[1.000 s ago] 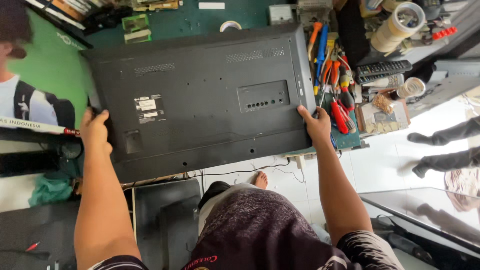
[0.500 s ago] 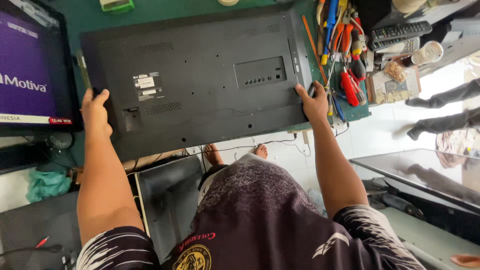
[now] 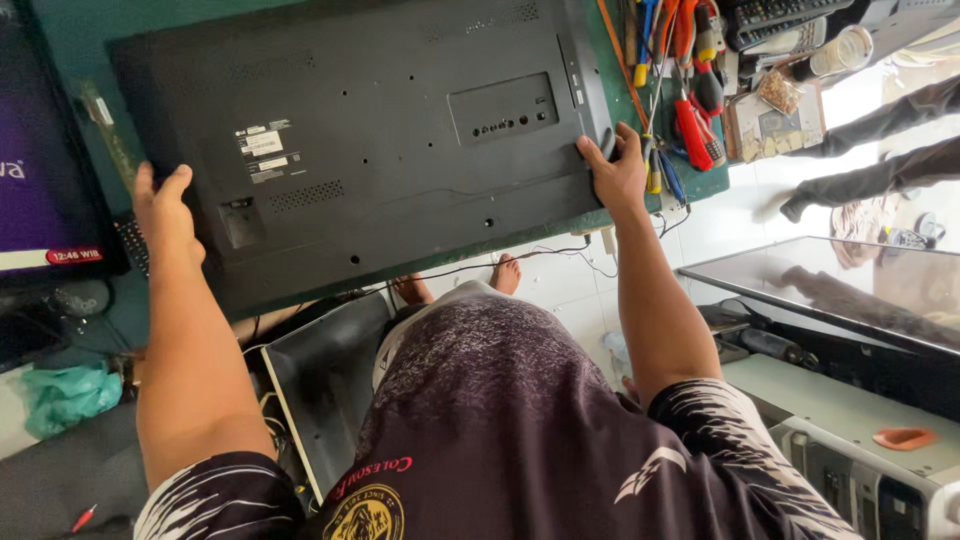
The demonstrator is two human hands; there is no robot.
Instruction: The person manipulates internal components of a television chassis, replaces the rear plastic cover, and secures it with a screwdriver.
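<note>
- On green bench (image 3: pixel 715 180): TV (image 3: pixel 380 140) lies back-up.
- Left hand (image 3: pixel 165 215) fingers grip TV's left edge.
- Right hand (image 3: pixel 618 175) fingers grip its right edge, beside screwdrivers (image 3: pixel 680 90).

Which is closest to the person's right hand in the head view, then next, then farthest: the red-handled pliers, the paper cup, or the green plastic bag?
From the right hand:
1. Red-handled pliers, just beside it among the tools on the bench.
2. Paper cup, farther off toward the top right corner.
3. Green plastic bag, far across on the lower left.
</note>
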